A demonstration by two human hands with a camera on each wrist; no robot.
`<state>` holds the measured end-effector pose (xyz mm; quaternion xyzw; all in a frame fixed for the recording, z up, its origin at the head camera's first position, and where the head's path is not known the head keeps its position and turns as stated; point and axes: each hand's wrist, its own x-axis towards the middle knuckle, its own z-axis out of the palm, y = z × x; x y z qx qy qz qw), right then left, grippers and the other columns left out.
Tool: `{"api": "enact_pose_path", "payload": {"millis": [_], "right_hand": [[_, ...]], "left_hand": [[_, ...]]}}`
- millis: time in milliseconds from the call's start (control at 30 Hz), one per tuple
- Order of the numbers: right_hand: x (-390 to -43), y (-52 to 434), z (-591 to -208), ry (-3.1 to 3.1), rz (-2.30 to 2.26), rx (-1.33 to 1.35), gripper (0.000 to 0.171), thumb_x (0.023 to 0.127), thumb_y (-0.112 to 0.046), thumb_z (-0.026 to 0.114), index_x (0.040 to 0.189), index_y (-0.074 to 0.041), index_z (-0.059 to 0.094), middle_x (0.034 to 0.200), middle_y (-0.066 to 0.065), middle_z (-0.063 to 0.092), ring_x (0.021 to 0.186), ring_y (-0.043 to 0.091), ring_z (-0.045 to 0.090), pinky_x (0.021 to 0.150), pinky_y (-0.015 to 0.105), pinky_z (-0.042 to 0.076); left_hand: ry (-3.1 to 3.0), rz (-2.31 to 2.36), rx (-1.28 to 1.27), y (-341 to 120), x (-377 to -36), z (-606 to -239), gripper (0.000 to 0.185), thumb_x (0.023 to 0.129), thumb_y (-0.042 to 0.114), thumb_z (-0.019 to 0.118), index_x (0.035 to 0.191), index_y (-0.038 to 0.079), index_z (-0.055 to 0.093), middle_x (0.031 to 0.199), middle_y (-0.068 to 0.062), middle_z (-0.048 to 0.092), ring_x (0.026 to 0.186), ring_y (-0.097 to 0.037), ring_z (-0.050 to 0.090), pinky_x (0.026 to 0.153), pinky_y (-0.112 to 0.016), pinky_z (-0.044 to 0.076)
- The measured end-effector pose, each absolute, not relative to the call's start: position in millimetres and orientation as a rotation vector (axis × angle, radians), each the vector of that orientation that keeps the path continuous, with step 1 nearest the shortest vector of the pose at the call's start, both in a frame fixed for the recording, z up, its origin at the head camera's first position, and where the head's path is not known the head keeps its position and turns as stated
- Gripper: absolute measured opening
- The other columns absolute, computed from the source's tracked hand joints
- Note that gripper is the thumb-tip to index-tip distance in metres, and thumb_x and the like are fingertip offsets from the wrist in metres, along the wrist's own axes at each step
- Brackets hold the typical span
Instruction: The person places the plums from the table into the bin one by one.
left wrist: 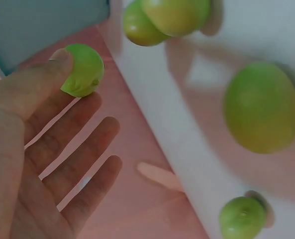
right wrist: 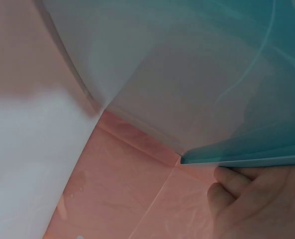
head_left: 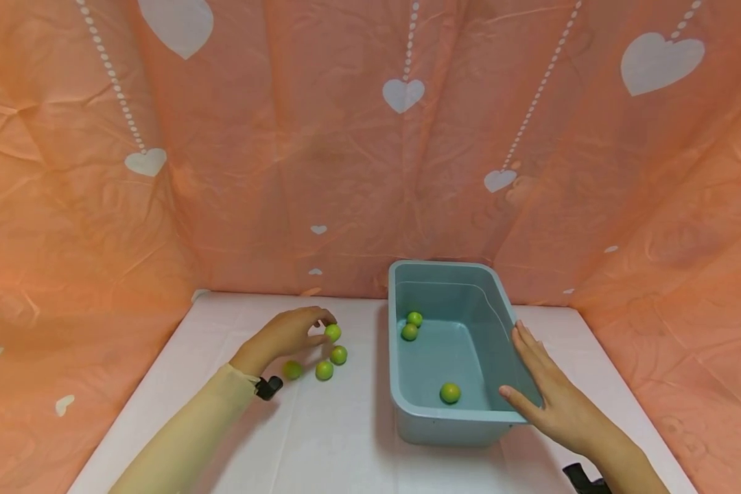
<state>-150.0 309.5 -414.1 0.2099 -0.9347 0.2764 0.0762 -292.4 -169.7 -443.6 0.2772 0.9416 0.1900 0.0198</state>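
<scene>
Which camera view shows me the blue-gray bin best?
The head view: it takes in the bin from above, nearly its whole rim, with three green fruits inside. The left wrist view catches only a piece, upper left; the right wrist view shows just part of its wall and edge, none of those fruits.

Left forearm (head_left: pixel 188 432), sleeved to near the wrist (head_left: pixel 250 357), extends forward and inward from the lower left; the left hand (head_left: pixel 288 333) is set in a pinch, left thumb (left wrist: pixel 35 82) opposed to the nearest fingers, outer fingers (left wrist: pixel 82 153) extended and apart. Right forearm (head_left: pixel 630 453), bare where visible, reaches forward and inward from the lower right; the right hand (head_left: pixel 554 394) shows right fingers (head_left: pixel 534 353) extended forward, right thumb (head_left: pixel 521 405) spread well away from them.
</scene>
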Motion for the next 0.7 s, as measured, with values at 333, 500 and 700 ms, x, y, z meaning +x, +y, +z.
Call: {"api": "enact_pose_path", "payload": {"millis": [333, 500, 700], "right_hand": [[-150.9, 309.4, -415.8, -2.795, 0.836, 0.633, 0.095, 0.103, -0.032, 0.073, 0.173, -0.009, 0.014, 0.179, 0.017, 0.01, 0.166, 0.034, 0.003, 0.122, 0.018, -0.002], [-150.8, 309.6, -415.8, -2.801, 0.847, 0.627, 0.094, 0.103, -0.033, 0.073, 0.173, -0.01, 0.013, 0.18, 0.016, 0.009, 0.166, 0.034, 0.002, 0.128, 0.027, 0.0], [-150.8, 309.6, -415.4, -2.812, 0.859, 0.623, 0.095, 0.103, -0.033, 0.073, 0.173, -0.011, 0.012, 0.18, 0.016, 0.009, 0.166, 0.037, 0.004, 0.128, 0.028, 0.0]], "left_hand": [[2.938, 0.576, 1.02, -155.0, -291.5, -423.0, 0.026, 0.1, 0.032, 0.079, 0.124, 0.022, 0.074, 0.119, 0.01, 0.073, 0.114, -0.019, 0.069, 0.113, -0.045, 0.047], [2.943, 0.549, 1.116, -149.6, -291.8, -413.3, 0.026, 0.099, 0.029, 0.081, 0.122, 0.018, 0.075, 0.118, 0.008, 0.075, 0.112, -0.021, 0.071, 0.126, -0.051, 0.03], [2.955, 0.569, 1.093, -147.3, -292.6, -403.2, 0.028, 0.101, 0.03, 0.079, 0.125, 0.017, 0.075, 0.12, 0.006, 0.075, 0.114, -0.022, 0.07, 0.111, -0.048, 0.049]]}}
